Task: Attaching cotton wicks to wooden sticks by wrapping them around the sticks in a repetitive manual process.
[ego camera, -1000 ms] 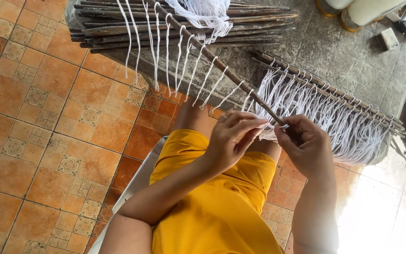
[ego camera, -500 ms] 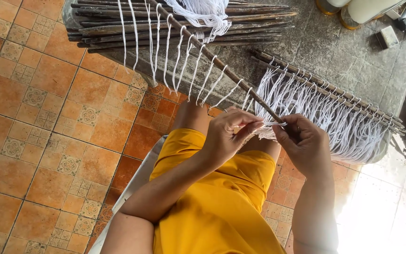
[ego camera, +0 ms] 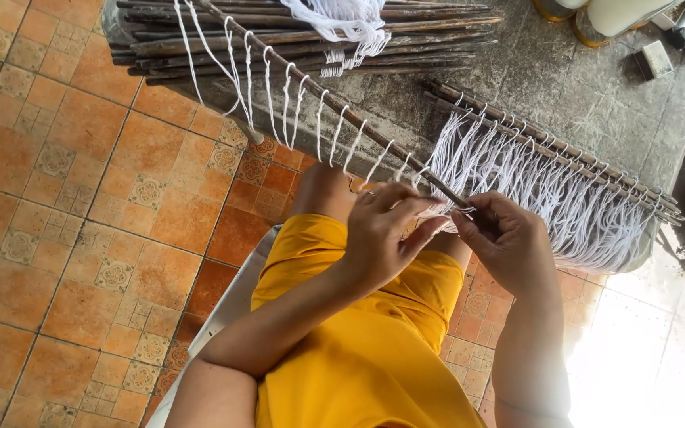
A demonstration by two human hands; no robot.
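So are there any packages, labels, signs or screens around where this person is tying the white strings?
Small box: on the grey table's far right corner, a little pale grey-and-white block; too small to tell any print.
Two containers: at the table's top edge, cut off by the frame, whitish bodies with yellow-brown bases; no label visible.
No signs or screens in view.

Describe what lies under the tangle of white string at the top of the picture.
The white string tangle rests on a bundle of dark sticks on the grey table. The stick parts beneath it are hidden.
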